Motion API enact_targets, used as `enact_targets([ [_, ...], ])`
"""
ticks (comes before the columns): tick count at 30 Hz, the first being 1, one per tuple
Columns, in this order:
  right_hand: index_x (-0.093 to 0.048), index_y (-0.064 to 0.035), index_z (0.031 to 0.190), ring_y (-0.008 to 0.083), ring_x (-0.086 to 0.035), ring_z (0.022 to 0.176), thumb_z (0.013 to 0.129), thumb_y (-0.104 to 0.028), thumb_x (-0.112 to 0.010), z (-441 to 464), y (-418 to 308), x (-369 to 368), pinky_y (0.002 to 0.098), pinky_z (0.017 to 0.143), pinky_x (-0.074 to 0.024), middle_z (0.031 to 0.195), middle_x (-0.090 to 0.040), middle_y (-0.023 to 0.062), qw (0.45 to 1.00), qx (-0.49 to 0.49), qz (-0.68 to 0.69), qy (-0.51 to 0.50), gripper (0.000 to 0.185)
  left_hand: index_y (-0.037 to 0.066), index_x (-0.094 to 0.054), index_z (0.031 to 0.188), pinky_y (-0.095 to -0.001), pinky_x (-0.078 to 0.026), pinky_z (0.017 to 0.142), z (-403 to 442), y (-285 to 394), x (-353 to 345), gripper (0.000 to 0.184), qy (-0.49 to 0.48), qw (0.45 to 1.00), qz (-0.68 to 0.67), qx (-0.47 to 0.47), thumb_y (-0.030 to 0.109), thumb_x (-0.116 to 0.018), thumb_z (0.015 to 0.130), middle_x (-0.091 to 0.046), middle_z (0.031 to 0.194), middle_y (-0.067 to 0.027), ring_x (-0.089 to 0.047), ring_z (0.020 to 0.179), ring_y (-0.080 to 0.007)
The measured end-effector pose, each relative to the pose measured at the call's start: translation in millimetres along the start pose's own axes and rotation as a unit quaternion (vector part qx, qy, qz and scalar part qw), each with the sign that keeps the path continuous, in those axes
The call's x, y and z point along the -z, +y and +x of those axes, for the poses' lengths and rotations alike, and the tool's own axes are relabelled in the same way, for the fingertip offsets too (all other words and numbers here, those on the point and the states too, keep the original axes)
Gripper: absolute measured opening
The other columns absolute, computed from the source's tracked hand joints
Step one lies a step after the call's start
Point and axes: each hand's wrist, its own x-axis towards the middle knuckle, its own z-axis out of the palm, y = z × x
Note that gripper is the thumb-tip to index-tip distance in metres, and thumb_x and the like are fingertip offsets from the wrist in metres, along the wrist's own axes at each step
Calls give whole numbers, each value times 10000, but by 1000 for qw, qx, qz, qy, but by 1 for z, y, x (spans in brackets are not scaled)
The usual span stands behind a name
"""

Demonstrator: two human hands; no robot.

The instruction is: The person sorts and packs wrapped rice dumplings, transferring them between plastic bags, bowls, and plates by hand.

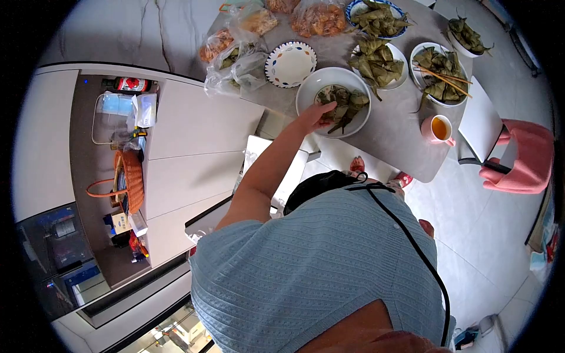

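My left hand (318, 116) reaches over the near rim of a large white bowl (305, 88), with its fingers apart and nothing seen between them. Dark green leaf-wrapped bundles (351, 108) lie in the bowl, right beside my fingertips. Under and behind the hand, more dark leafy material (333, 94) shows at the bowl's left side; the hand hides part of it. My right hand is out of the frame.
Around the bowl are a patterned plate (291, 63), bagged food (318, 19), leaf bundles on a plate (376, 63), another bundle bowl with chopsticks (452, 79) and a pink mug (436, 129). A chair with pink cloth (524, 156) stands right.
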Motion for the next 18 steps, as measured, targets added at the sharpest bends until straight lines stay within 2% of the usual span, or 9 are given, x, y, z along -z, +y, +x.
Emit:
enact_targets([
  [2,-551,-12,1112,246,-660,701,930,-220,-544,1,11,-1,349,523,-525,891,-667,151,1000,12,3,-5,276,119,-567,1117,-341,-499,785,-3,5,-4,432,-17,998,-3,66,426,-668,831,-622,1036,-46,-602,923,-184],
  [5,-577,-7,1095,252,-664,770,921,-219,-544,18,55,3,364,584,-537,910,-669,149,999,47,16,-14,275,102,-558,1128,-348,-505,785,7,0,-8,443,-23,988,-72,138,465,-588,876,-633,1028,-71,-623,882,-222],
  [8,-590,-6,1091,254,-662,814,914,-209,-548,14,61,-1,369,634,-538,918,-670,148,999,24,34,7,272,81,-415,1306,-406,-519,775,20,-13,-9,536,-70,971,-167,158,426,-543,916,-591,1119,-148,-616,957,-290],
  [12,-595,-6,1094,252,-651,853,902,-187,-560,2,53,-7,371,703,-527,928,-667,144,998,-38,10,49,265,59,-489,1238,-444,-509,765,18,-15,-22,445,-22,985,-103,140,379,-525,930,-610,1083,-175,-622,947,-326],
  [13,-595,-6,1094,252,-651,853,902,-187,-560,12,72,-7,371,703,-527,928,-667,144,998,-39,11,49,265,76,-538,1155,-447,-505,761,17,-14,-22,361,27,975,213,61,339,-539,908,-610,1084,-151,-618,948,-319],
  [14,-597,-6,1090,250,-649,841,900,-186,-562,33,106,-4,370,700,-527,929,-665,145,996,-49,60,36,264,92,-587,1072,-450,-502,757,17,-12,-23,281,73,859,506,-25,299,-554,886,-610,1084,-127,-615,949,-311],
  [15,-598,-5,1087,249,-647,829,897,-184,-563,45,125,-4,370,696,-527,931,-663,147,992,-59,109,24,264,92,-587,1072,-450,-502,757,8,-11,-28,281,73,858,507,-25,299,-554,886,-610,1084,-127,-615,949,-311],
  [17,-597,1,1085,251,-647,833,896,-181,-563,11,75,-11,373,699,-526,930,-662,147,992,-65,101,42,264,102,-601,1052,-444,-476,788,-16,-10,-43,253,179,711,646,-212,175,-562,812,-593,1021,-107,-579,987,-281],
  [18,-596,7,1083,253,-647,837,895,-177,-564,-5,48,-16,376,702,-525,930,-661,148,991,-71,93,61,265,102,-601,1052,-444,-476,788,-15,-12,-43,253,178,711,647,-212,175,-562,812,-593,1021,-107,-579,987,-281],
])
